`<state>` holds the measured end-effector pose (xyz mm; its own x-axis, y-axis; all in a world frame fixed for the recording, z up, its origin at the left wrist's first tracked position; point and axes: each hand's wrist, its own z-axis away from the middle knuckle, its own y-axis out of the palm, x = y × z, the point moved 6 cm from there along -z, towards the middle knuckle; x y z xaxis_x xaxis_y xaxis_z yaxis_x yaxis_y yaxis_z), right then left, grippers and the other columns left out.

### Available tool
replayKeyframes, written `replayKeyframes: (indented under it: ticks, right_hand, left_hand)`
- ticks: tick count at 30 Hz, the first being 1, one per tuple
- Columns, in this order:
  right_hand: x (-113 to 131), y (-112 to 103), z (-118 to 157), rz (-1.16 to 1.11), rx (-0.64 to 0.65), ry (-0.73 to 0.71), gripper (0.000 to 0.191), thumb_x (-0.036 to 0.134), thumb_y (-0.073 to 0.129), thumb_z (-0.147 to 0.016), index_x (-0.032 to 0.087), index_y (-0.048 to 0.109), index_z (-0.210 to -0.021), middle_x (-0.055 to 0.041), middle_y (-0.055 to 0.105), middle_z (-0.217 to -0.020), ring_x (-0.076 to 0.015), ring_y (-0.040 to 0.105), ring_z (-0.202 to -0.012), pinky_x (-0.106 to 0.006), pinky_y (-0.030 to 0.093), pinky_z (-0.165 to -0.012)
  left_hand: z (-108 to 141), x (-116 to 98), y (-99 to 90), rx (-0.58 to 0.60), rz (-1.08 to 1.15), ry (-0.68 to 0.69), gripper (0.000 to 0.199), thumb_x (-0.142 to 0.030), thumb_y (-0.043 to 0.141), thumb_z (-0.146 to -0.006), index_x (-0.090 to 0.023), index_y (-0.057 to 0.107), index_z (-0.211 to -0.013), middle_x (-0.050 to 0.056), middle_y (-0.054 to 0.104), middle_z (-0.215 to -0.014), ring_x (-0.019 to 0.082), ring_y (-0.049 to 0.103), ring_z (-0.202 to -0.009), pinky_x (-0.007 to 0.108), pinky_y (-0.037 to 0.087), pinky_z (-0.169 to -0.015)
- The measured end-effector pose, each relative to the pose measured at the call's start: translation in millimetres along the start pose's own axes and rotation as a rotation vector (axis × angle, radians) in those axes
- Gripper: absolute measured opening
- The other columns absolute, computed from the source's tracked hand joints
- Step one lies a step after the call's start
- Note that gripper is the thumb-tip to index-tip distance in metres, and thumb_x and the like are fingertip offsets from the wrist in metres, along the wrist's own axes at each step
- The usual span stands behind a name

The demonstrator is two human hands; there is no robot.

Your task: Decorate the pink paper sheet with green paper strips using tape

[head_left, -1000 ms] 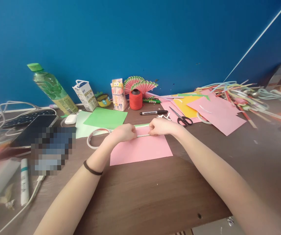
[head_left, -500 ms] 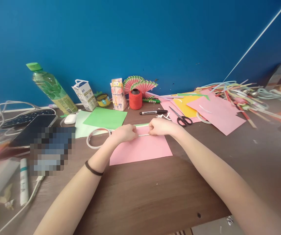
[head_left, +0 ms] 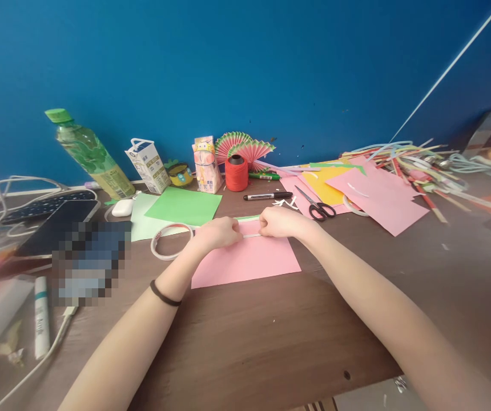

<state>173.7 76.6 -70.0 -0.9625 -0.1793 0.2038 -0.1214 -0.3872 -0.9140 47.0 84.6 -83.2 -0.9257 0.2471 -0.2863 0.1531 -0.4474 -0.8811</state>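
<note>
A sheet of pink paper [head_left: 249, 261] lies on the desk in front of me, with a narrow white strip [head_left: 252, 234] across its far part and a thin green edge [head_left: 248, 218] behind. My left hand [head_left: 220, 232] is closed, its fingertips pressed on the far part of the sheet at the strip's left end. At the strip's right end, my right hand [head_left: 280, 221] pinches the same part of the paper. Fingers partly hide the paper between and under them. Beside my left wrist lies a roll of tape [head_left: 155, 245].
Green paper [head_left: 185, 206] lies at the back left. Black-handled scissors [head_left: 321, 211], a black marker [head_left: 268, 196] and white paper scraps lie past my right hand. Red thread spool [head_left: 236, 174], folded paper fans [head_left: 252, 154] and a tilted bottle [head_left: 93, 154] stand by the blue wall. More pink sheets [head_left: 382, 200] lie right.
</note>
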Motion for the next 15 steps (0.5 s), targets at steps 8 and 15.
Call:
replayKeyframes:
  ticks: [8, 15]
  right_hand:
    - [0.5, -1.3, 2.4, 0.015, 0.004, 0.007, 0.011, 0.019, 0.055, -0.068, 0.015, 0.064, -0.070, -0.0082, 0.066, -0.079, -0.0160, 0.058, -0.066, -0.022, 0.035, -0.049]
    - [-1.5, 0.5, -1.0, 0.008, 0.002, 0.001, 0.010, 0.023, 0.057, -0.068, 0.016, 0.064, -0.069, -0.0061, 0.065, -0.075, -0.0151, 0.057, -0.064, -0.023, 0.035, -0.049]
  left_hand:
    - [1.4, -2.4, -0.4, 0.008, -0.012, 0.028, 0.005, -0.025, 0.046, -0.064, -0.021, 0.047, -0.065, 0.000, 0.057, -0.071, 0.016, 0.054, -0.067, 0.025, 0.035, -0.053]
    - [1.6, -4.3, -0.1, 0.011, -0.027, 0.042, 0.005, -0.026, 0.045, -0.065, -0.021, 0.047, -0.064, 0.000, 0.056, -0.071, 0.017, 0.053, -0.067, 0.026, 0.035, -0.054]
